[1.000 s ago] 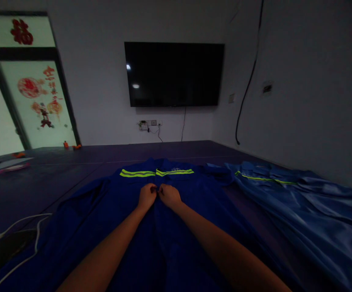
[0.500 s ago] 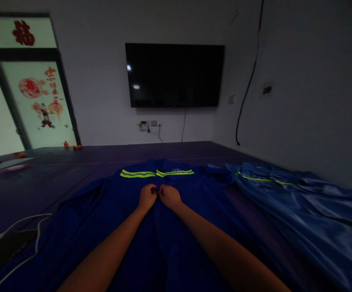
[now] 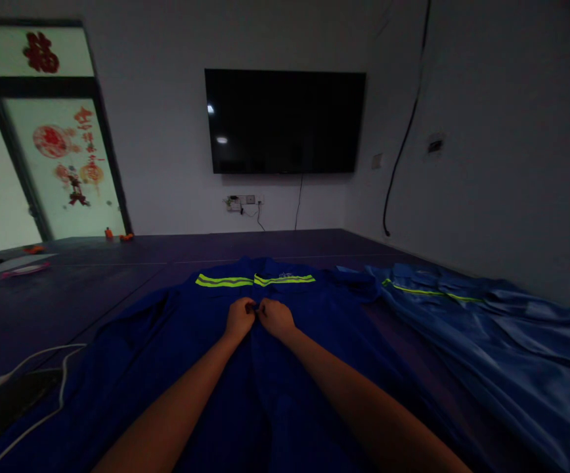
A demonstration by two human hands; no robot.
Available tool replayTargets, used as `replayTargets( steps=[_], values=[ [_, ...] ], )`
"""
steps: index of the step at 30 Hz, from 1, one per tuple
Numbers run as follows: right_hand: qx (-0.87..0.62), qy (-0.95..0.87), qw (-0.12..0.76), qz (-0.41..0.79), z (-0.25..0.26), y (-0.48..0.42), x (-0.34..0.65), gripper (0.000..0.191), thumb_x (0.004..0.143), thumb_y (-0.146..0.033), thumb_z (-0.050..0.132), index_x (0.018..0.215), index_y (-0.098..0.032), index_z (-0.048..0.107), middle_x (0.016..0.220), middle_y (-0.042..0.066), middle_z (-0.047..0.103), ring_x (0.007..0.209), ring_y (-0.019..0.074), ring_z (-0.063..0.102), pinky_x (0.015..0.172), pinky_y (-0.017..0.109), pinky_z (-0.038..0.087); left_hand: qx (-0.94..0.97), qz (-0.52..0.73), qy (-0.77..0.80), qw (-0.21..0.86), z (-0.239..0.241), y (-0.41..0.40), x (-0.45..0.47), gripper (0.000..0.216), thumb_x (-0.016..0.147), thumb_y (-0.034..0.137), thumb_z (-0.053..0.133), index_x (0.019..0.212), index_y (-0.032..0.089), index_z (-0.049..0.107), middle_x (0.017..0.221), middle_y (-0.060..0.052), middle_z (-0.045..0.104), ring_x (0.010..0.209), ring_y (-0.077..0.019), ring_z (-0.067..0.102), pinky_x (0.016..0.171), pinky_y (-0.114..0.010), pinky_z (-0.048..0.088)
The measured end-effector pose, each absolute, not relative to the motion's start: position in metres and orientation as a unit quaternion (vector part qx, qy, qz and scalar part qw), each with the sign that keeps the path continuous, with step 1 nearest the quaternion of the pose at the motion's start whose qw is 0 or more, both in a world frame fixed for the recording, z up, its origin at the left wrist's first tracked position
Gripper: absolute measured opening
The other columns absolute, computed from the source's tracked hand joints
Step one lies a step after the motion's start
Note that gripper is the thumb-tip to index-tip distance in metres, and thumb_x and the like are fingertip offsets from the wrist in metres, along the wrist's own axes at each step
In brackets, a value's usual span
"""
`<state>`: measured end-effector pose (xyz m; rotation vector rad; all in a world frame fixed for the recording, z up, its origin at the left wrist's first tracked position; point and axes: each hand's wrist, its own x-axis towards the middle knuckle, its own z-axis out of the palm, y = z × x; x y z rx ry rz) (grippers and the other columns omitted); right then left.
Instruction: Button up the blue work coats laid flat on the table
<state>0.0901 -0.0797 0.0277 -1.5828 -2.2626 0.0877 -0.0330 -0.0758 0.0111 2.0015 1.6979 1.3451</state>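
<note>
A dark blue work jacket (image 3: pixel 309 328) lies spread flat before me, its collar pointing away and yellow-green reflective bands across the chest. At the middle of its front, just below the bands, my left hand (image 3: pixel 240 318) pinches the fabric edge with curled fingers. My right hand (image 3: pixel 275 317) is closed on the same front edge, right beside the left one. The fingertips nearly meet, and the small spot between them is too dark to make out a button or other fastener.
Blue garment with a yellow-green stripe (image 3: pixel 462 328) lies to the right. A white cable (image 3: pixel 61 387) runs over a dark flat object (image 3: pixel 23 401) at lower left. Small orange items (image 3: pixel 126 237) lie at the far left. A television (image 3: pixel 285 121) hangs on the wall.
Both hands stay at the same place on the jacket front, with hardly any finger movement visible. The whole view has shifted very slightly.
</note>
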Motion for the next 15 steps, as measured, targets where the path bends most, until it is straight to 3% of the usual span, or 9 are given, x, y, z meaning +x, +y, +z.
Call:
replayTargets(
  steps=[15],
  values=[
    [-0.581, -0.788, 0.204, 0.031, 0.0267, -0.0774, 0.0904, 0.021, 0.079, -0.032, 0.047, 0.086, -0.020, 0.063, 0.087, 0.005, 0.067, 0.082, 0.0171, 0.061, 0.062, 0.023, 0.039, 0.675, 0.450, 0.576, 0.102, 0.0121, -0.0766, -0.0325, 0.029, 0.065, -0.004, 0.049, 0.080, 0.013, 0.066, 0.081, -0.005, 0.068, 0.075, -0.0127, 0.062, 0.072, -0.023, 0.047]
  ],
)
